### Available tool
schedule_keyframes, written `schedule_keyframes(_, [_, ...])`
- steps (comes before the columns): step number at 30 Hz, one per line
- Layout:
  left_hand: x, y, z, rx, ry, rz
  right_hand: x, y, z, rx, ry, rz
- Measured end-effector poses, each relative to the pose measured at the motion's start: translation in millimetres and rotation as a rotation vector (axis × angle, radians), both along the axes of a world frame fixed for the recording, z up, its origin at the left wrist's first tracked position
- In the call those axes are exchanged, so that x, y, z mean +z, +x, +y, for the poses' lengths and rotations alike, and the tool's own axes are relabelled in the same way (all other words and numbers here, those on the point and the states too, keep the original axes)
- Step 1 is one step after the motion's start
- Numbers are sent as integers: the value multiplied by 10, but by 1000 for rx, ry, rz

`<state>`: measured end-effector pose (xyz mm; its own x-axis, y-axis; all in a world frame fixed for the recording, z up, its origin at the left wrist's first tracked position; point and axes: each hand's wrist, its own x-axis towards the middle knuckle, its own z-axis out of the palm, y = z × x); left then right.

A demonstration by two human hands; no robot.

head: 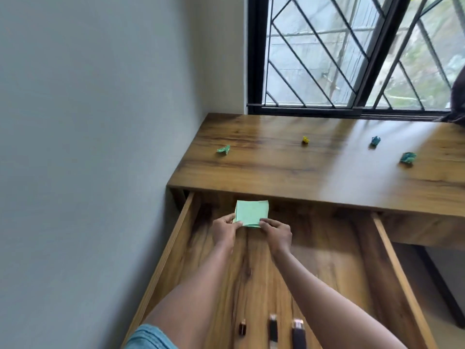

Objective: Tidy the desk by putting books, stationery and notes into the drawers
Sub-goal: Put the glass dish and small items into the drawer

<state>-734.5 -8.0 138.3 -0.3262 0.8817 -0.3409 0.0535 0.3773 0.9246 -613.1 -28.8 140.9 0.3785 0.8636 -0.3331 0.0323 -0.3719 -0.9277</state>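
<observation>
Paper scraps (223, 149) litter desk (276, 170); left hand (224, 230) and right hand (277, 235) pinch green notes (251, 212) over drawer (327, 260).

The only camera rides on my head, looking forward and steeply down into the open drawer (327, 260), near enough that the drawer fills the lower half of the view. Beyond the drawer it takes in the desk top (276, 167) and the window (327, 59); left of the drawer, the wall (88, 122).
</observation>
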Motion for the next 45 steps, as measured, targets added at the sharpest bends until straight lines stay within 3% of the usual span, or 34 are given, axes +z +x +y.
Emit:
schedule_keyframes(4, [-205, -283, -481, -29, -69, 48, -330, -176, -373, 44, -42, 55])
schedule_keyframes(15, [-560, -993, -1303, -48, -419, 310, -770, -759, -974, 334, -382, -202])
schedule_keyframes(29, [-640, -1054, -1612, -240, -568, 797, -756, -1002, -1366, 401, -428, -298])
schedule_keyframes(35, [-362, -891, -1783, -433, -347, 926, -585, -830, -1606, 352, -395, -366])
schedule_keyframes(41, [-266, -691, -2082, -775, -11, 878, -369, -619, -1857, 232, -330, -476])
schedule_keyframes(45, [-285, -750, -2189, -1031, 295, 1050, -376, -597, -2002, 152, -250, -563])
